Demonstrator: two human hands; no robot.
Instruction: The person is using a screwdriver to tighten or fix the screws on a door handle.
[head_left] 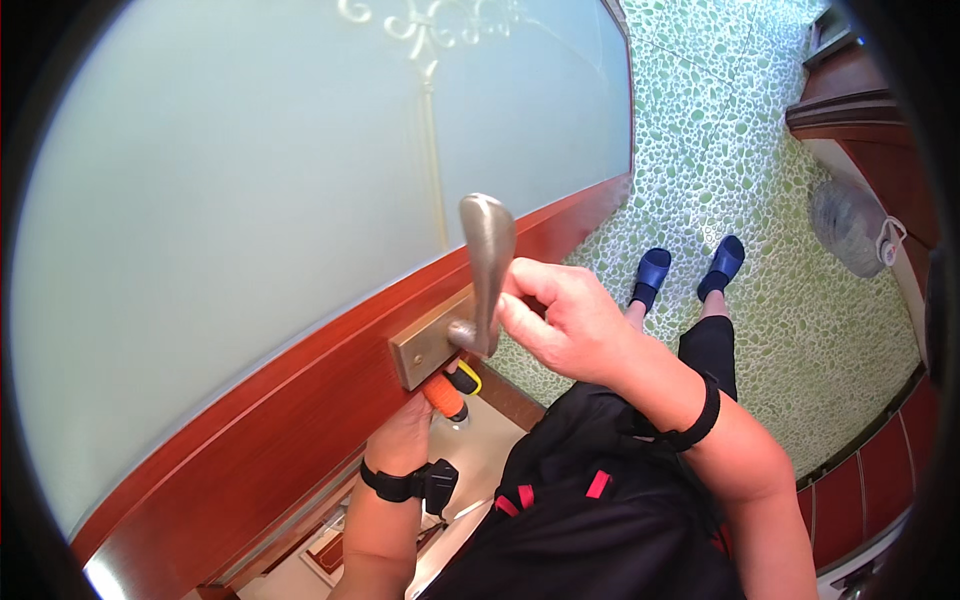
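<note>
A brushed-metal lever handle (483,250) on a brass-coloured plate (420,350) is fixed to a red-brown wooden door rail (230,440) below frosted glass (250,180). My right hand (565,320) has its thumb and index finger closed on the lever's right side. Below the plate, my left hand (410,420) grips an orange-handled tool (443,398), its fingers partly hidden. A yellow-and-black tool handle (462,376) shows just beside the orange one, under the lever.
My feet in blue slippers (652,270) rest on a green pebble-patterned floor (730,160). At the right are red-brown woodwork (860,90) and a clear plastic jug (845,225) with a white handle. A pale surface (495,430) lies under the door.
</note>
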